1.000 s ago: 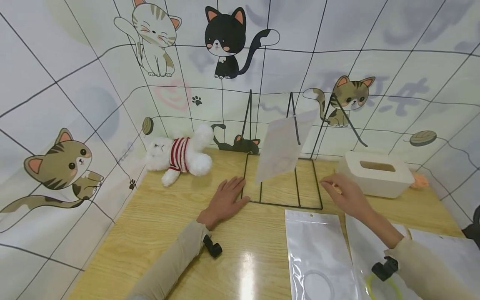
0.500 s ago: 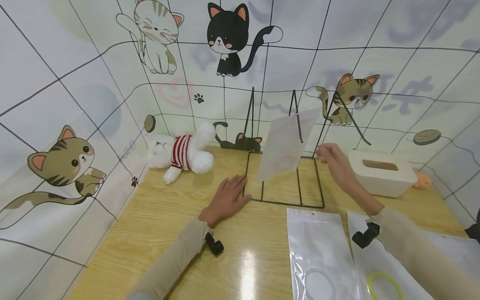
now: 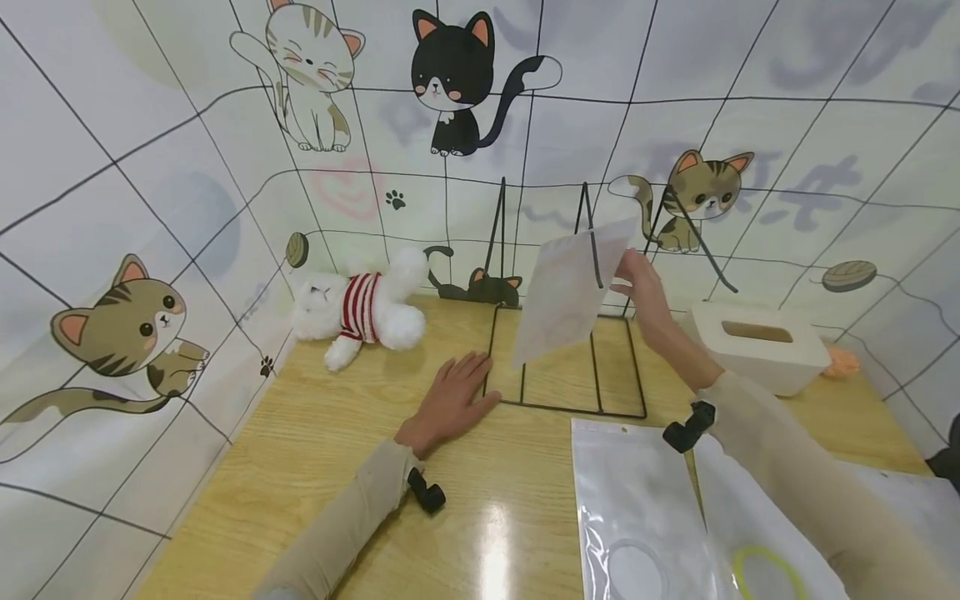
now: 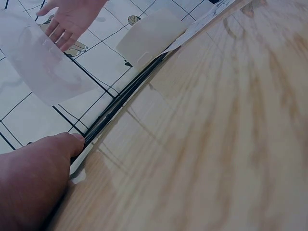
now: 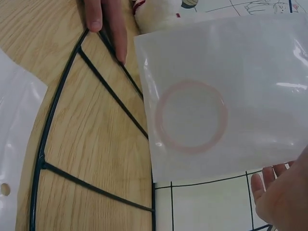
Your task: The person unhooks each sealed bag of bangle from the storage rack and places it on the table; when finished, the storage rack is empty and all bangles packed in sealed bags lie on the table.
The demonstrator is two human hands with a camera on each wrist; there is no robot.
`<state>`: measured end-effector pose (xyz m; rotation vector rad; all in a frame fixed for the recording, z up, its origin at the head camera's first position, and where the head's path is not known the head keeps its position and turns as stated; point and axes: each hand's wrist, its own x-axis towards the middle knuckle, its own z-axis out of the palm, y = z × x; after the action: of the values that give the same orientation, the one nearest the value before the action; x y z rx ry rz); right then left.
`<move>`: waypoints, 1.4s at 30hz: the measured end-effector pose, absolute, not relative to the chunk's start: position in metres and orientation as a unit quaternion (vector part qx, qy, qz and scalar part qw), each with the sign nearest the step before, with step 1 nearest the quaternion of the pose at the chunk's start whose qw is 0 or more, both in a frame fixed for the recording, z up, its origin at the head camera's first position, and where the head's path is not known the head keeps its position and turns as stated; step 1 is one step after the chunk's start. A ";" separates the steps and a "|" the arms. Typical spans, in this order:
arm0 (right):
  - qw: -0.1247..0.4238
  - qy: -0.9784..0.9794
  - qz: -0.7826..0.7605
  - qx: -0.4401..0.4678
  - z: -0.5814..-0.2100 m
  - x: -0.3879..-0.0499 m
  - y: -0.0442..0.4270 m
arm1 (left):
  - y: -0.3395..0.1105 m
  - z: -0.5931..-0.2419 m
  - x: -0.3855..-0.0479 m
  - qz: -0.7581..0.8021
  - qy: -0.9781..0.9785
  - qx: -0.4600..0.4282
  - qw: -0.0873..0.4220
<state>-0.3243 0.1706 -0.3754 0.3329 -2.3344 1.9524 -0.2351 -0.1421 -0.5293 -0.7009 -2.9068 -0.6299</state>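
Observation:
A black wire rack (image 3: 570, 409) with upright hooks stands on the wooden table against the wall. From its middle hook hangs a translucent white bag (image 3: 570, 292); the right wrist view shows a pink ring (image 5: 163, 103) inside it. My left hand (image 3: 450, 396) rests on the table and the rack's left front corner, fingers extended. My right hand (image 3: 647, 292) is raised at the bag's right edge, its fingertips partly behind it. In the left wrist view the palm of that right hand (image 4: 77, 19) shows, with fingers loosely straight and nothing gripped.
Flat silvery bags lie at the front right, one with a white ring (image 3: 637, 571), another with a yellow ring (image 3: 768, 567). A white tissue box (image 3: 765, 354) stands right of the rack. A plush toy (image 3: 363, 308) in a striped shirt lies left of it.
My right hand has moved left and up, from beside the tissue box to the hanging bag's right edge. My left hand has stayed at the rack's corner.

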 end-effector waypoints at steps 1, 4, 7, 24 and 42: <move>0.039 -0.762 0.638 0.104 -0.373 -0.325 0.167 | -0.142 -0.529 -0.235 -0.207 -0.950 -0.229 0.042; 0.036 -0.760 0.641 0.098 -0.368 -0.328 0.160 | -0.141 -0.527 -0.236 -0.207 -0.950 -0.230 0.040; 0.031 -0.749 0.656 0.094 -0.366 -0.330 0.155 | -0.140 -0.527 -0.236 -0.206 -0.950 -0.230 0.040; 0.111 -0.671 0.730 0.076 -0.362 -0.324 0.155 | -0.139 -0.529 -0.237 -0.200 -0.952 -0.228 0.038; 0.090 -0.681 0.720 0.102 -0.341 -0.292 0.166 | -0.142 -0.527 -0.235 -0.209 -0.950 -0.229 0.042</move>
<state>-0.2915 0.1664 -0.3410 0.3034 -2.0239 2.1394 -0.2352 -0.1417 -0.5268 -0.7020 -2.9062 -0.6386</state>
